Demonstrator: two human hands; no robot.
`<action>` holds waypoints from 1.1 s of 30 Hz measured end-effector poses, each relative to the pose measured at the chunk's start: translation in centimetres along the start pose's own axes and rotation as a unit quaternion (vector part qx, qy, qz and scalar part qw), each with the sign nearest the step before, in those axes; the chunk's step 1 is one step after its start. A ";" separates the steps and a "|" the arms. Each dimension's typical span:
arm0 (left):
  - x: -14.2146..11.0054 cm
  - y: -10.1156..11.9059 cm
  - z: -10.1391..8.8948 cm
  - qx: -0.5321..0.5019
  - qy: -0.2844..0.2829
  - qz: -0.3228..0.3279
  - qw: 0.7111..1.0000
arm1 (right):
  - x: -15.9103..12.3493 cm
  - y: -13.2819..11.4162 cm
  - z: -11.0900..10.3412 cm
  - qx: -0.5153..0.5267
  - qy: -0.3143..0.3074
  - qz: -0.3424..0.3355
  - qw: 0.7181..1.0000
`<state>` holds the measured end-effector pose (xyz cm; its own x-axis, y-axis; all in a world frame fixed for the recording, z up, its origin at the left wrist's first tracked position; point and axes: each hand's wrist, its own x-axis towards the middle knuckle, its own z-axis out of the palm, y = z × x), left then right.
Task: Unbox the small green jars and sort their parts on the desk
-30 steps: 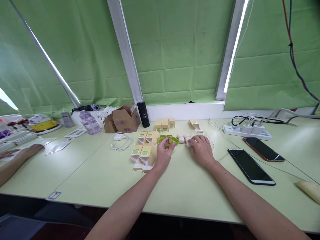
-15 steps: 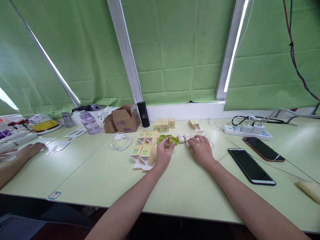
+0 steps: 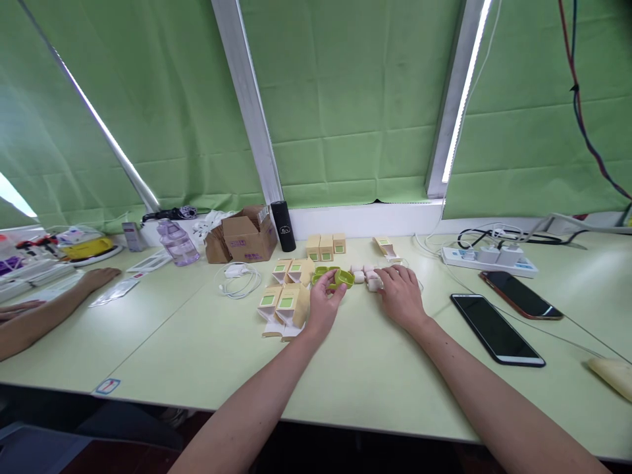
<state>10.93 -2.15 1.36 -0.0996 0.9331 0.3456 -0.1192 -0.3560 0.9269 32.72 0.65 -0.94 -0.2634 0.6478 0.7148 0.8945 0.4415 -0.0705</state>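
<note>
My left hand (image 3: 325,304) is closed on a small green open holder (image 3: 344,278), gripped between thumb and fingers. Behind it more green pieces (image 3: 320,271) lie on the table, partly hidden by the hand. My right hand (image 3: 401,294) hovers or rests at the edge of a cluster of small white and pinkish rounded pieces (image 3: 374,284), its fingers apart and bent downward. Contact with the nearest piece cannot be made out. To the left of my left hand stand several cream cartons with green squares (image 3: 292,304), their flaps folded out toward me.
Smaller closed cartons (image 3: 326,248) stand at the back, with an opened one (image 3: 385,248) further right. Two phones (image 3: 498,329), a power strip (image 3: 488,260) and cables lie right. A brown box (image 3: 249,236), black cylinder (image 3: 283,227) and purple bottle (image 3: 178,243) stand left, near another person's hand (image 3: 99,279).
My right hand has shifted slightly right, uncovering more of the white pieces. My left hand stays almost still with the green holder. The other person's hand has moved right along the table.
</note>
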 end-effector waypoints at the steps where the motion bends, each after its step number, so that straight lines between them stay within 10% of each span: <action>1: 0.0 0.1 0.0 -0.003 -0.003 0.000 1.000 | 0.1 0.0 -0.2 0.005 0.004 0.004 1.000; 18: -0.6 1.4 0.5 -0.024 -0.088 0.030 0.995 | 0.1 -5.1 -2.8 0.284 0.068 -0.026 0.956; 33: -1.1 1.2 1.1 0.059 -0.120 0.015 0.991 | 0.0 -5.4 -2.7 0.319 0.079 -0.021 0.944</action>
<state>11.97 -3.56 2.28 0.1374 0.9125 0.3853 -0.0013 -0.3888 0.9213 28.92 -3.42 1.32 -0.1910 0.5429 0.8178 0.4714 0.7815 -0.4087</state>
